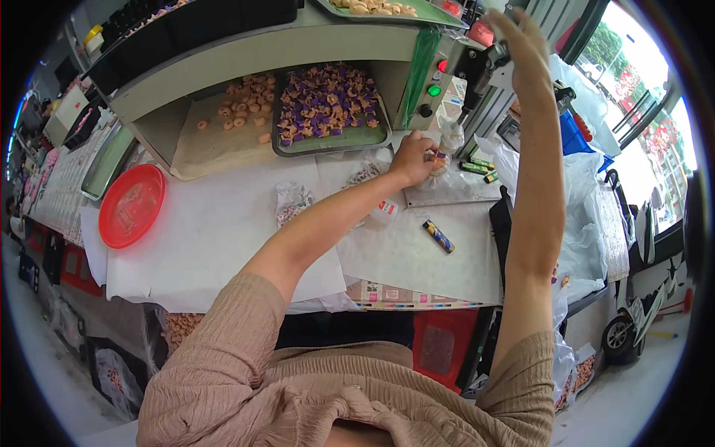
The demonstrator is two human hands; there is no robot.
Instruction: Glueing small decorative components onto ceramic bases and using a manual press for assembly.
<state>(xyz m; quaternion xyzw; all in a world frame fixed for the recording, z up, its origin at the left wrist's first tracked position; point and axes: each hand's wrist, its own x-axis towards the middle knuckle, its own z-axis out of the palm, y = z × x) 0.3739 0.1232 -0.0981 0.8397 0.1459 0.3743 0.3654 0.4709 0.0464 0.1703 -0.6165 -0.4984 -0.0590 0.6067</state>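
Observation:
My left hand (414, 159) is closed around a small tan and purple plastic piece (440, 158), at the base of a bench press (468, 71). Its fingers hold the piece low, below the press's tip, next to a whitish wrapped part (451, 137). My right hand (524, 54) is raised high beside the press head, fingers stretched out and apart. The hand overlaps the metal lever parts; whether it touches them I cannot tell. A flat metal base plate (454, 195) lies under the press.
A dark green tray (335, 141) of tan and purple pieces sits in the shelf, beside loose tan pieces (237, 104). A red round basin (132, 206) stands at left. A dark printed lighter-like tube (438, 236) lies in front. Plastic bags (577, 201) hang at right.

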